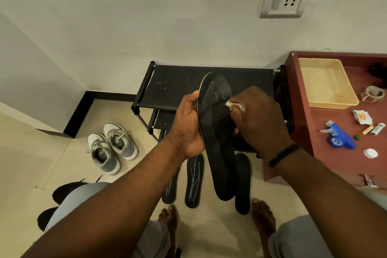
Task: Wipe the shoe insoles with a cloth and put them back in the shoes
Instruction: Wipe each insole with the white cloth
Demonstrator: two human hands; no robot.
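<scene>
My left hand [188, 125] grips the long black foam insole [215, 132] upright by its edge, its length running away from me, while my right hand [257, 119] pinches the small white cloth [234, 107] against its upper face.

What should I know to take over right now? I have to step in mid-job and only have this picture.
Left hand grips a black insole by its edge, holding it upright in front of the shoe rack.
Right hand pinches a small white cloth against the upper part of that insole, mid-wipe.
Three more insoles lie on the floor below, beside the bare feet. Whether they are wiped cannot be told.
The grey shoes stand on the floor to the left, with no insole put back yet.
Left: finish this wipe, check the other three, refit the insoles.
</scene>
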